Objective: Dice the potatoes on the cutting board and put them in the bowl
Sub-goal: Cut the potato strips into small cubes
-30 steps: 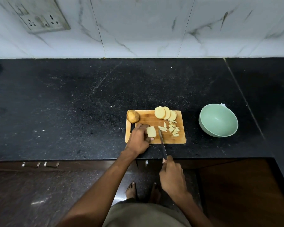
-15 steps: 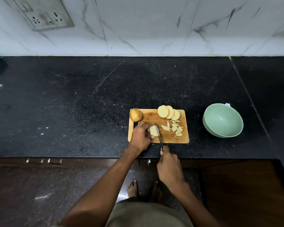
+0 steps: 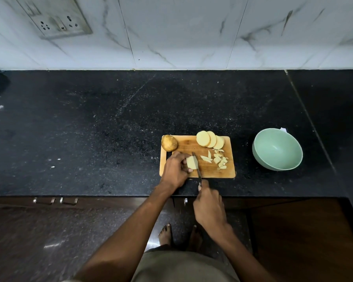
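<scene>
A: While the head view looks down, what sits on the cutting board [image 3: 183, 146]?

B: Board on black worktop [image 3: 90, 139]. Whole potato [image 3: 169, 143] at far left corner, skin on. Three round slices [image 3: 210, 139] overlapping at far edge. Loose cut pieces [image 3: 218, 159] toward right side. Green bowl [image 3: 277, 149] stands apart, right of board; no potato visible in it.

A: Hands?

B: Left hand [image 3: 174, 169] curls over a pale potato slab [image 3: 190, 162], fingers pinning it to the board. Right hand [image 3: 209, 204] wraps the handle of a knife [image 3: 196, 164]; blade lies against the slab's right side, point away from the person. How deep it sits, cannot tell.

A: Step in hand?

B: Judged: cutting this slab into strips, midway through dicing. Nothing transferred yet, by the look.

A: Next move?

B: Likely a clean downward press, left fingertips tucked back from the edge. Then crosswise cuts, the round slices, the whole potato, and finally moving everything right into the bowl.
</scene>
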